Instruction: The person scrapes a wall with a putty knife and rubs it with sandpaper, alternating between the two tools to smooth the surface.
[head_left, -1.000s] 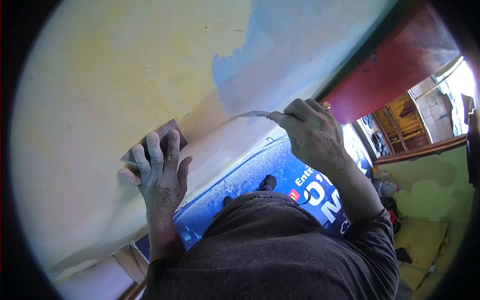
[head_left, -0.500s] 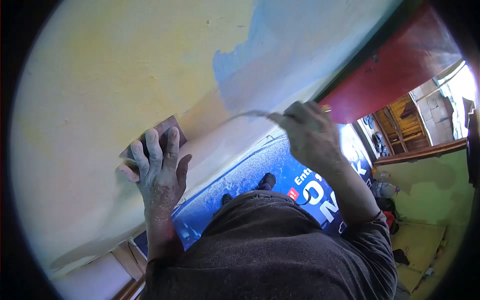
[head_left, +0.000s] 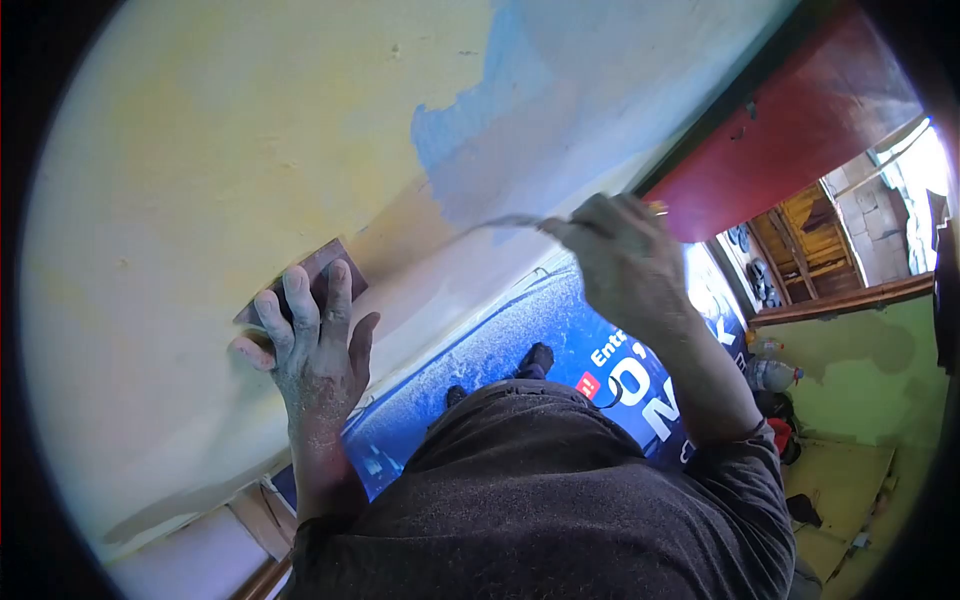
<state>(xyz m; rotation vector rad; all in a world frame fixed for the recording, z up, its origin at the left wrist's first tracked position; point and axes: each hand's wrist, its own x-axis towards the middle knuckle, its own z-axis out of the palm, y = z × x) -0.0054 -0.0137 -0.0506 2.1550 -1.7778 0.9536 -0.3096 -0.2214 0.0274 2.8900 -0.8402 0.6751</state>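
My left hand (head_left: 315, 345) lies flat against the pale wall, dust on its skin, fingers spread over a brown rectangular piece of sandpaper (head_left: 340, 258). Part of the sheet is hidden under the fingers. To the right, my right hand (head_left: 625, 255) is closed in a fist, the end of a thin curved grey strip (head_left: 515, 220) in its grip. From there the strip bends leftward over the wall, its far end smeared by motion. The wall (head_left: 250, 130) carries patches of yellow, white and light blue paint.
Below me a blue printed banner (head_left: 480, 345) covered in white dust lies along the wall's foot. A red panel (head_left: 790, 110) is at upper right, beside an opening. Plastic bottles (head_left: 772, 376) stand by a green wall (head_left: 860, 370).
My left hand and the sandpaper appear slightly further left and up. The right hand and strip have shifted only a little; the wall view has moved slightly left.
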